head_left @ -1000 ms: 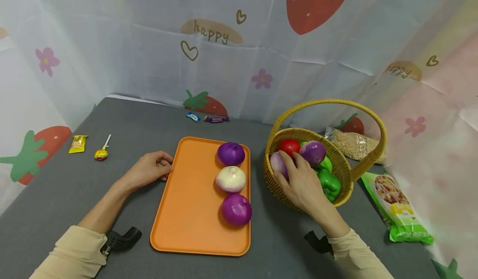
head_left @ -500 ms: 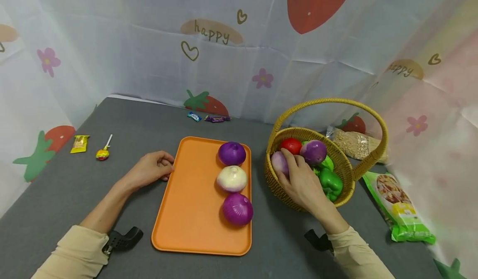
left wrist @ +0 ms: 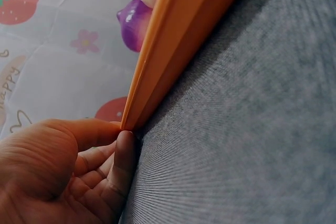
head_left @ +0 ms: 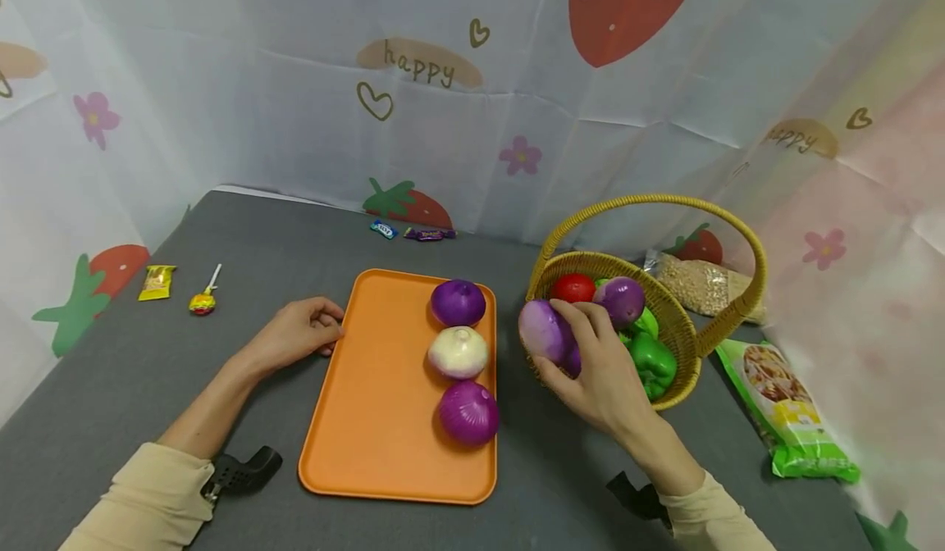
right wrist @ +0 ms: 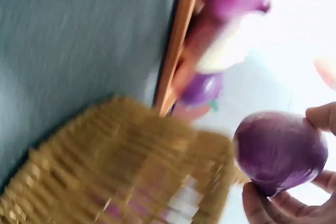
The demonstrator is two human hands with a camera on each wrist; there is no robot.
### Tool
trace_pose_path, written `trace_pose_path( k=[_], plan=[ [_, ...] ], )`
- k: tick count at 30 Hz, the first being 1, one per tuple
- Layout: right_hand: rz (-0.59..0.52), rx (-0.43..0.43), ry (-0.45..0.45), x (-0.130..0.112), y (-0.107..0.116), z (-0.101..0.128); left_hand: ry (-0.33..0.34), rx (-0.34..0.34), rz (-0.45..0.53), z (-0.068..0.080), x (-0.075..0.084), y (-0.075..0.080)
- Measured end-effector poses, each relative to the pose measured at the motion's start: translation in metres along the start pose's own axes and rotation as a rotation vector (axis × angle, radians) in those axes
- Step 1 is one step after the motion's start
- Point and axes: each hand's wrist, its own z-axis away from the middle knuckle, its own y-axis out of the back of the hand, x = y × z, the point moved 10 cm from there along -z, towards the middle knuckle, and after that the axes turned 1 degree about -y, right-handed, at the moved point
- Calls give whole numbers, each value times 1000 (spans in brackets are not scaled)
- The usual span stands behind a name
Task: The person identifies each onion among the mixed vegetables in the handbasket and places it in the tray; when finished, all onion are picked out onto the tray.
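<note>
A pale purple onion (head_left: pixel 542 330) is held between the thumb and fingers of my right hand (head_left: pixel 609 371), over the left rim of the wicker basket (head_left: pixel 694 379). In the right wrist view, the fingers wrap the sides of this onion (right wrist: pixel 281 150) above the blurred basket (right wrist: pixel 121 150). My left hand (head_left: pixel 299 334) is at the left edge of the orange tray (head_left: pixel 369 420). The left wrist view shows its thumb and forefinger pinching the tray's rim (left wrist: pixel 149 66). Along the tray's right side lie a dark purple onion (head_left: pixel 458 302), a white one (head_left: pixel 459 352) and a magenta one (head_left: pixel 469 413).
Still in the basket are a tomato (head_left: pixel 573 287), another purple onion (head_left: pixel 620 301) and a green pepper (head_left: pixel 653 362). Its tall handle arches above. A bag of grain (head_left: pixel 697 284) and a green packet (head_left: pixel 790 412) lie at right. A lollipop (head_left: pixel 203 301) and wrapped candies (head_left: pixel 157 282) are at left.
The right hand has lifted the pale purple onion up and left out of the basket, uncovering another purple thing beneath. The left hand stays at the tray's edge.
</note>
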Motion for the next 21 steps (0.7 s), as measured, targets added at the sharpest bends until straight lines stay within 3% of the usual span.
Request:
trace_pose_path(
  k=[4, 8, 14, 21],
  plan=[
    [27, -45, 141, -28, -8, 8, -1, -3, -3, 0, 1, 0],
    [117, -77, 224, -43, -22, 13, -8, -3, -11, 0, 1, 0],
    [245, -101, 303, -54, -43, 17, -18, -3, -12, 0, 1, -1],
    [256, -124, 351, -65, -60, 17, -17, 0, -4, 0, 1, 0]
  ],
)
